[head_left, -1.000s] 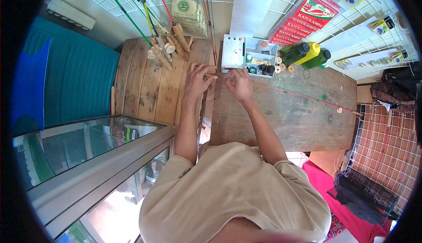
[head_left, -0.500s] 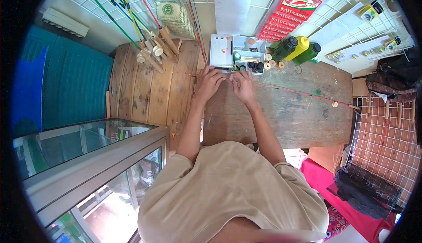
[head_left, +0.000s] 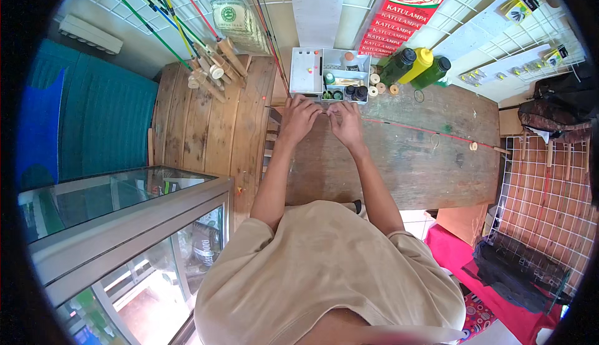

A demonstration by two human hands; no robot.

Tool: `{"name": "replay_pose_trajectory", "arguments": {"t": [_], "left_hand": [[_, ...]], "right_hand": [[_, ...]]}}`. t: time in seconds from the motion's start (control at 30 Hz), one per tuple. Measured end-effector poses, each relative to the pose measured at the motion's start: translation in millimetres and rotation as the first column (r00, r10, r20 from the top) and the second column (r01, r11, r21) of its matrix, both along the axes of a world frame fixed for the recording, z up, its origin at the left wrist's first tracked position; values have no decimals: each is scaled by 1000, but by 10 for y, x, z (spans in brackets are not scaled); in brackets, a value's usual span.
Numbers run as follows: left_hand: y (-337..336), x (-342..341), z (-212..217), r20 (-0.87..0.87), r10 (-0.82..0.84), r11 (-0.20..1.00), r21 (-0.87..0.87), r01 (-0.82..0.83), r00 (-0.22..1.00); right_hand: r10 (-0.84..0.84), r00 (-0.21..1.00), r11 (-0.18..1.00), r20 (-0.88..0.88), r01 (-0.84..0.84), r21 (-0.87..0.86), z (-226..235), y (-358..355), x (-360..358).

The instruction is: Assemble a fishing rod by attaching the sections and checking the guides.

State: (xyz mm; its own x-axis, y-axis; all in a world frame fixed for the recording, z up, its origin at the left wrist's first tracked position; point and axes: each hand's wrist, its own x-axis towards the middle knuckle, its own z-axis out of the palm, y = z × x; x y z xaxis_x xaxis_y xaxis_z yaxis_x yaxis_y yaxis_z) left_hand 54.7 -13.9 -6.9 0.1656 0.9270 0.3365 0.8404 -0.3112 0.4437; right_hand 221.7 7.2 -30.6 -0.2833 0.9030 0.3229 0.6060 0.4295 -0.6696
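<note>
My left hand [head_left: 299, 119] has drawn in toward my right hand [head_left: 347, 123], both on the box's [head_left: 301, 83] near side, fingertips pinched, any grip too fine to confirm, while the rod [head_left: 404, 126] runs lengthwise from my right, the nearer, rightward past the box, slanting toward me.

I see a plain tan T-shirt [head_left: 331, 245] on the person, its cloth loose and softly creased across the torso. The left sleeve [head_left: 257, 233] and right sleeve [head_left: 409, 245] are short and wide, in that same tan. A rounded neckline [head_left: 334, 311] curves near the bottom of my view. Beyond the sleeves, the slim forearms [head_left: 279, 179] are bare, as are the left hand [head_left: 299, 119] and right hand [head_left: 346, 125].
</note>
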Motion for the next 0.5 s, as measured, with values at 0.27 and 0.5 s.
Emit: {"name": "replay_pose_trajectory", "arguments": {"t": [0.27, 0.5], "left_hand": [[19, 82, -81, 16, -30, 999, 17, 29, 999], [15, 94, -96, 65, 2, 999, 39, -4, 998]], "right_hand": [[-17, 1000, 999, -5, 17, -38, 38, -19, 60], [111, 991, 993, -80, -108, 42, 117, -35, 24]]}}
